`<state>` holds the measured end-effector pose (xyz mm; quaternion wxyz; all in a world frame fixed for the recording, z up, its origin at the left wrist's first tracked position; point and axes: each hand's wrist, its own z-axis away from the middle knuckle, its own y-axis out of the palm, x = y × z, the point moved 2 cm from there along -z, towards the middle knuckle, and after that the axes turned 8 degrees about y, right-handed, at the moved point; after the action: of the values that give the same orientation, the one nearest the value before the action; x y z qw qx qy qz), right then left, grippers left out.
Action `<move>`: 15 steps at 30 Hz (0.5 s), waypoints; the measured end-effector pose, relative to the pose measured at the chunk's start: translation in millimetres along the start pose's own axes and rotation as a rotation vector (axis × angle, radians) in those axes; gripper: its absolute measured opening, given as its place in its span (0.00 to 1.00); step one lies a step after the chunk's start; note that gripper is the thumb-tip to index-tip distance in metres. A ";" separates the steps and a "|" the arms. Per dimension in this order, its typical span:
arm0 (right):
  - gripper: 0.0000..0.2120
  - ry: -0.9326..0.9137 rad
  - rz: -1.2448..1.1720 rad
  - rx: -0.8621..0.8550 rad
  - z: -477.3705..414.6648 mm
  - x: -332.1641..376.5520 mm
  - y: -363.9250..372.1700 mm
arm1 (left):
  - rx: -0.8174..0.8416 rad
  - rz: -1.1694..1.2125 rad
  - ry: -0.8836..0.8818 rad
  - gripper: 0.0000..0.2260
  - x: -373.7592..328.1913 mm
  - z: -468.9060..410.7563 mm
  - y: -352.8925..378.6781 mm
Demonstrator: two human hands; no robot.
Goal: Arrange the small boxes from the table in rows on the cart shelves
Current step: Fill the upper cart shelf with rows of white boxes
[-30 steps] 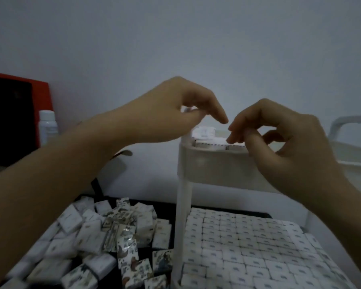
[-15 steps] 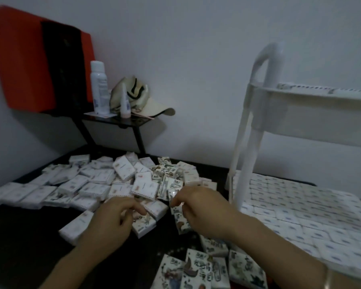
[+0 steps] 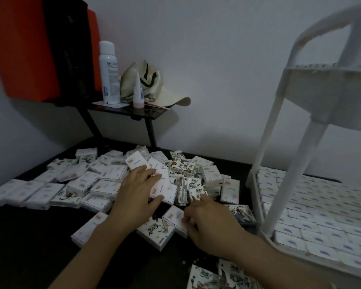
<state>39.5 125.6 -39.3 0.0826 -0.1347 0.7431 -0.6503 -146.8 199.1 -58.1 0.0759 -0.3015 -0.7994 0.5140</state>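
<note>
Evidently gathering: the left hand clasps a white box atop the heap of small boxes on the worktop, the right hand pinches a second box, likely for the cart just beside, its lower shelf already filled

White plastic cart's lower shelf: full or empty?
Full, as far as it shows: small white boxes lie in tight rows across the white plastic cart's lower shelf; its right end is out of frame.
</note>
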 end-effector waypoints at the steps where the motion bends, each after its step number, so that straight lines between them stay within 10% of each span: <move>1: 0.11 0.025 -0.050 -0.003 1.0 -0.4 0.2 | -0.002 -0.001 0.007 0.25 0.2 -0.1 0.0; 15: 0.23 0.101 -0.144 -0.003 -4.7 0.2 5.0 | -0.126 0.236 -0.066 0.17 -10.5 24.5 -31.8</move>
<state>37.5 130.6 -43.5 -0.0018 -0.1548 0.7356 -0.6595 -161.7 165.0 -39.8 -0.0304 -0.3806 -0.7912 0.4777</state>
